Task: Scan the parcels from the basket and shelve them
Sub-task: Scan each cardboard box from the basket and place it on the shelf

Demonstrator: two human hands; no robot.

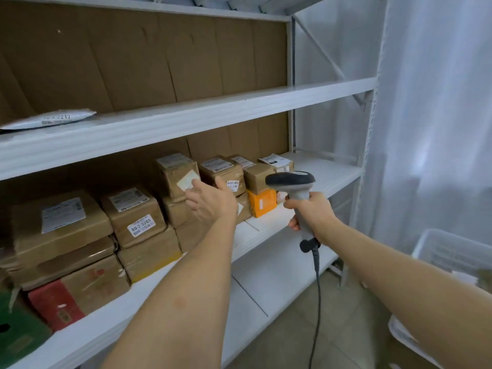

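**Access on the shelving**

Stacked parcels are filling the left and middle of the lower shelf; its right end is lying bare. The upper shelf is standing open beyond one flat mailer.

- A person's left hand, fingers straight, reaches toward brown parcels stacked on the middle shelf of a white rack.
- The right hand grips a grey corded scanner, just right of the parcels.
- A white mailer lies on the shelf above; a white basket sits right of the rack.
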